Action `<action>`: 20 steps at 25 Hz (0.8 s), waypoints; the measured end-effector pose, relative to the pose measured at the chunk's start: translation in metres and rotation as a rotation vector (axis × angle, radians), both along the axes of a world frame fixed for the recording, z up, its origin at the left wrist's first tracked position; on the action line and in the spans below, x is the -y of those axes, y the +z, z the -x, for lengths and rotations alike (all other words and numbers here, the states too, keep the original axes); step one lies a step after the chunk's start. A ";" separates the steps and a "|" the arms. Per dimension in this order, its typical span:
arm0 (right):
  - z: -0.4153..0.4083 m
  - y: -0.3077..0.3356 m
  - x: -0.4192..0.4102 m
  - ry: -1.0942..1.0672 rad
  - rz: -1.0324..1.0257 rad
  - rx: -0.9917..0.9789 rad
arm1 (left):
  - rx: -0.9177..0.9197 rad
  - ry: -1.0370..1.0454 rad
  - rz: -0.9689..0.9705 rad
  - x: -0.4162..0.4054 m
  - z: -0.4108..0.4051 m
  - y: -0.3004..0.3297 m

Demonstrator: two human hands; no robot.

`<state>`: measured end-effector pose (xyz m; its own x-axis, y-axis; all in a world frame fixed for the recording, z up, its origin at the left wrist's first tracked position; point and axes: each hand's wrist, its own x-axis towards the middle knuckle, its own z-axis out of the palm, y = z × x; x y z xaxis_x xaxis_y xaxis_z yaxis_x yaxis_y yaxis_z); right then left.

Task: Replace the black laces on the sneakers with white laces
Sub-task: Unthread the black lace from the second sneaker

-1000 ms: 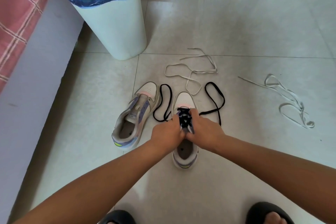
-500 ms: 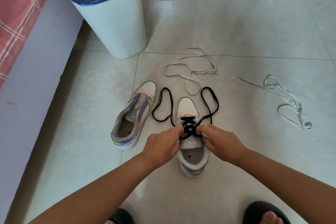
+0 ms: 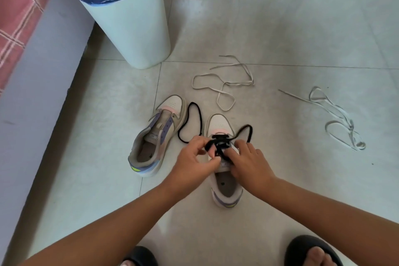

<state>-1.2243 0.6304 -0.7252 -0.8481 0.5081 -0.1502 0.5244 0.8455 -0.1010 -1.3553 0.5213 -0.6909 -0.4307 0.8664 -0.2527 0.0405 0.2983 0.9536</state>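
Halfway, both hands, left hand (image 3: pixel 194 157) and right hand (image 3: pixel 248 162), are pinching black lace (image 3: pixel 218 147) out of right sneaker (image 3: pixel 222 179); left sneaker (image 3: pixel 155 136) is lying bare, white laces (image 3: pixel 224 84) waiting far.

Pale tiled floor (image 3: pixel 280 28), white bin (image 3: pixel 129 28), pink checked bedding (image 3: pixel 17 17).

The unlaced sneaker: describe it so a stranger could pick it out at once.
Start at the white bin with the blue liner at upper left. Just below it on the tiled floor lie two sneakers; take the left sneaker. It has no lace and no hand on it, whereas the right sneaker keeps its black lace.
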 end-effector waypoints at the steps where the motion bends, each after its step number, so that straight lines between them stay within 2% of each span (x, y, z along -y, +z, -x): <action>1: 0.001 0.000 0.000 -0.041 0.070 0.013 | 0.145 0.007 -0.034 0.008 0.004 0.006; 3: 0.001 -0.005 -0.002 -0.112 0.276 0.042 | 0.330 0.001 0.088 0.026 0.011 0.009; 6: 0.001 -0.004 -0.001 -0.185 0.517 0.013 | 0.195 -0.135 0.670 0.055 0.014 -0.011; 7: 0.001 -0.001 0.000 -0.194 0.565 -0.025 | 0.211 -0.154 0.805 0.063 0.011 -0.019; 10: -0.004 0.017 0.002 -0.404 0.838 -0.292 | 0.432 0.024 0.943 0.075 0.002 -0.033; 12: -0.017 0.036 -0.006 -0.648 1.089 -0.509 | 0.443 0.165 0.971 0.086 0.000 -0.038; 13: -0.027 0.045 -0.013 -0.752 1.211 -0.642 | 0.398 0.158 1.003 0.092 -0.003 -0.040; 14: -0.038 0.052 -0.020 -0.843 1.306 -0.776 | 0.289 0.047 1.049 0.101 -0.005 -0.041; 16: -0.061 0.067 -0.036 -0.947 1.416 -1.015 | -0.070 -0.385 1.166 0.120 -0.007 -0.040; 18: -0.083 0.080 -0.052 -0.987 1.449 -1.199 | -0.447 -0.760 1.235 0.128 -0.009 -0.037; 20: -0.102 0.083 -0.069 -1.032 1.372 -1.265 | -0.673 -0.839 1.174 0.118 -0.011 -0.029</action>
